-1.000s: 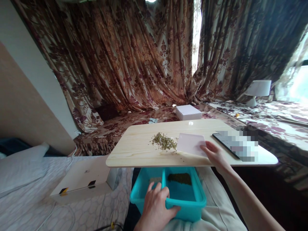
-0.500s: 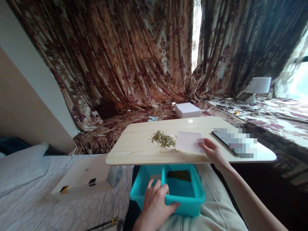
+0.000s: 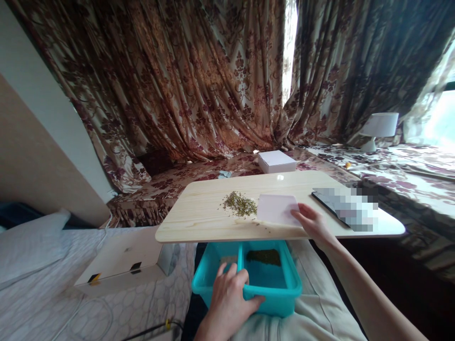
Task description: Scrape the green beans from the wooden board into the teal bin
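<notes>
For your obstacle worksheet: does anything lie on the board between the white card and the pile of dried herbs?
Nothing visible does. The right hand holds the white card flat on the wooden board, its left edge right beside the herb pile, with only scattered crumbs there.

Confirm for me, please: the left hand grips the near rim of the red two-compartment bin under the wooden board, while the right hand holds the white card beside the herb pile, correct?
Not quite: the bin is teal, not red, as the head view shows. The rest stands: the left hand grips its near rim under the wooden board, and the right hand holds the white card beside the herb pile.
</notes>
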Available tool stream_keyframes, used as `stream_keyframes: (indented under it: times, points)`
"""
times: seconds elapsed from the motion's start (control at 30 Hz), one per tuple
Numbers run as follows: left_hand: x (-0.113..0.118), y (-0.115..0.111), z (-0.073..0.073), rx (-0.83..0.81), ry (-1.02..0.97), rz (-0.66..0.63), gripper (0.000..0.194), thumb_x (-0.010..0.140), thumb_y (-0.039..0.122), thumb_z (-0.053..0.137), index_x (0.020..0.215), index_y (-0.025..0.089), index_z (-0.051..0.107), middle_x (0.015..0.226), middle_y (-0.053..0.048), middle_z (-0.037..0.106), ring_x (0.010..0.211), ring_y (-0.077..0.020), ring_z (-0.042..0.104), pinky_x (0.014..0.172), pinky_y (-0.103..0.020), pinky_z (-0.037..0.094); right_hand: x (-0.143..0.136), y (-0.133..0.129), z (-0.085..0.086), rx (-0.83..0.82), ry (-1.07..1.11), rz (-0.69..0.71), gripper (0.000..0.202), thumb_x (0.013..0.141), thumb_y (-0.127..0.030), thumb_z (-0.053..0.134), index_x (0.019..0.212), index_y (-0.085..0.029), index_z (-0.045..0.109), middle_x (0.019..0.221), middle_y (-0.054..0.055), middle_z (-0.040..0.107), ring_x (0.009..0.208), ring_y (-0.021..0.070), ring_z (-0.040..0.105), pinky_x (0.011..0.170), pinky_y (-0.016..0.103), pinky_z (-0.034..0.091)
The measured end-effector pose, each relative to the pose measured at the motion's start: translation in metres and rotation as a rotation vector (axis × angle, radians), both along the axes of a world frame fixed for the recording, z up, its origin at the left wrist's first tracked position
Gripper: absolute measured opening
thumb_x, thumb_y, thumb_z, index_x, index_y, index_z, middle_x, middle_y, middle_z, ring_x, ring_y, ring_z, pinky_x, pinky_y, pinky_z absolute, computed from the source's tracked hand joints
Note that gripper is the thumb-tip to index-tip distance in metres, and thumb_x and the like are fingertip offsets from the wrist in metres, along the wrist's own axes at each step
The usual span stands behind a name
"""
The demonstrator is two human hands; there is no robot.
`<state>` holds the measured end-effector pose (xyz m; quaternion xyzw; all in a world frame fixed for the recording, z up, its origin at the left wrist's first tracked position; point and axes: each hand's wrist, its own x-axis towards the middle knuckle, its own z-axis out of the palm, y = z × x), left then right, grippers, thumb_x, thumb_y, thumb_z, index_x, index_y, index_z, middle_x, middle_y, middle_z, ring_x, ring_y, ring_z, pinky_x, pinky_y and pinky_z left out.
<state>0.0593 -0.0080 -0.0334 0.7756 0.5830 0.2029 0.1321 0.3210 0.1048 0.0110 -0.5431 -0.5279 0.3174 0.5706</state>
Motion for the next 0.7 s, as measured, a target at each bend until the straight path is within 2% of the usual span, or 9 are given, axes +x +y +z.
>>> stream_keyframes:
  times: [0.23, 0.53, 0.7]
  points:
    - [0.000, 0.001, 0.000, -0.003, 0.008, -0.003, 0.027, 0.066, 0.035, 0.079, 0.068, 0.024, 0.054, 0.076, 0.003, 0.056, 0.084, -0.0224, 0.060, 0.105, -0.047, 0.035, -0.004, -0.001, -0.004, -0.007, -0.012, 0.037, 0.033, 0.066, -0.049, 0.071, 0.085, -0.021, 0.072, 0.085, 0.007, 0.077, 0.087, 0.0273, 0.071, 0.075, 0.037, 0.055]
    - [0.000, 0.001, 0.000, -0.006, 0.008, -0.001, 0.028, 0.066, 0.035, 0.080, 0.067, 0.024, 0.053, 0.075, 0.002, 0.057, 0.083, -0.0227, 0.060, 0.105, -0.047, 0.035, 0.005, -0.005, -0.004, -0.016, -0.009, -0.003, 0.031, 0.067, -0.045, 0.071, 0.085, -0.020, 0.071, 0.087, 0.008, 0.077, 0.087, 0.0274, 0.070, 0.078, 0.037, 0.054]
    - [0.000, 0.001, -0.001, 0.004, 0.006, -0.003, 0.026, 0.067, 0.034, 0.078, 0.067, 0.024, 0.054, 0.075, 0.003, 0.056, 0.083, -0.0228, 0.060, 0.105, -0.048, 0.035, 0.007, -0.007, -0.005, -0.012, -0.002, -0.021, 0.034, 0.068, -0.049, 0.070, 0.085, -0.020, 0.072, 0.089, 0.008, 0.077, 0.091, 0.0278, 0.070, 0.081, 0.037, 0.054]
